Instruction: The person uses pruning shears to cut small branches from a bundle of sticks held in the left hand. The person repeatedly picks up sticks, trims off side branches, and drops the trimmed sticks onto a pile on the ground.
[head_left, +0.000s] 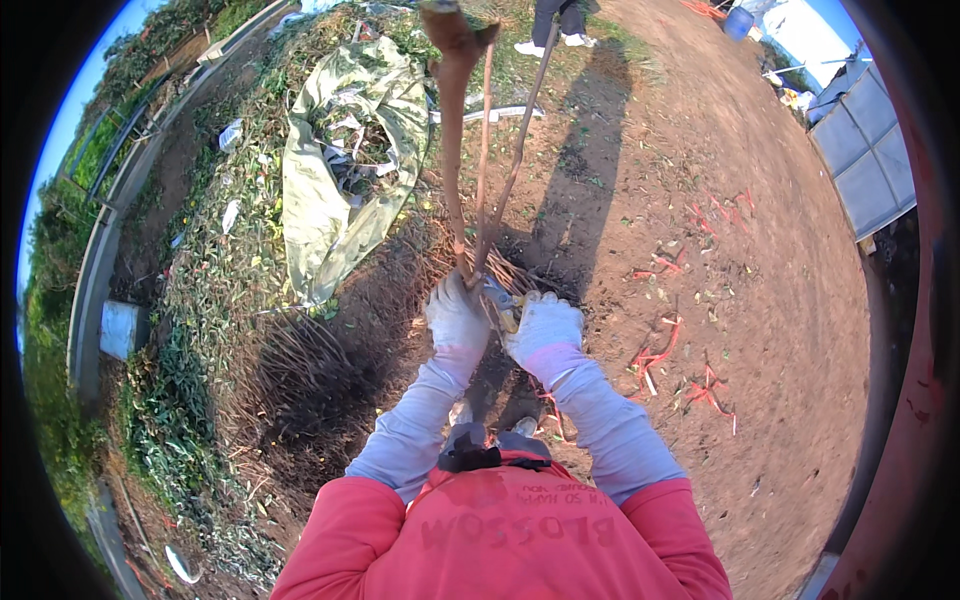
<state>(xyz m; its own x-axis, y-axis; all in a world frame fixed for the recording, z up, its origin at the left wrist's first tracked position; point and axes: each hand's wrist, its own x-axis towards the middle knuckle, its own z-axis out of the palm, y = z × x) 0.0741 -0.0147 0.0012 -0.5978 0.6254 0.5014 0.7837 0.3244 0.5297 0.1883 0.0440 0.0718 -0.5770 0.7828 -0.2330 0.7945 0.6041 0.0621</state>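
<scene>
My left hand (456, 315), in a whitish work glove, grips the lower part of a bare woody plant. Its thick brown stem (452, 135) rises past the top of the view, with two thinner stems (517, 157) beside it. In my gloved right hand (547, 326) are pruning shears (510, 307) with yellow on the handles. Their blades lie close to the stem base by my left hand; whether they touch the wood cannot be made out. Below and beyond my hands, a bundle of cut brown sticks (510, 270) lies on the soil.
A pale green sheet (319, 202) holding plastic scraps lies on a heap of wilted leaves (202, 247). Dark, rooty brush (315, 375) is piled at left. Red ties (664, 349) litter the soil at right. Another person's legs (555, 22) stand ahead. A panelled grey box (866, 146) stands at right.
</scene>
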